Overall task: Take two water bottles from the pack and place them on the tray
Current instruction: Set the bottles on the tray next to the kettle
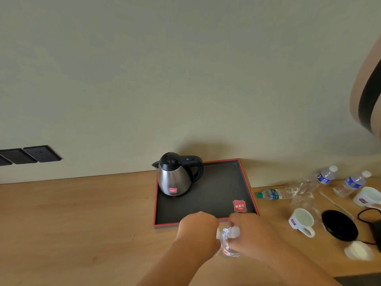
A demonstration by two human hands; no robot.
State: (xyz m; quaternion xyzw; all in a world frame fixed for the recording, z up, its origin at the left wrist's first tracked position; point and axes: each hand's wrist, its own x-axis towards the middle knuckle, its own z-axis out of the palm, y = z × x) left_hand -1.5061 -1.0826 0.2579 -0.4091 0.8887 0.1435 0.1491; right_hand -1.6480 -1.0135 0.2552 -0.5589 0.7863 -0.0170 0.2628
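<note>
Both bare forearms reach up from the bottom edge and converge near the middle of the view, low down. The left hand [199, 228] is curled into a loose fist, knuckles up, its fingers tucked under and out of sight. The right hand [250, 234] sits just beside it, back of the hand up, fingers bent down and closed on something clear and crinkled [227, 238] held between the two hands; whether the left hand also grips it cannot be told.
</note>
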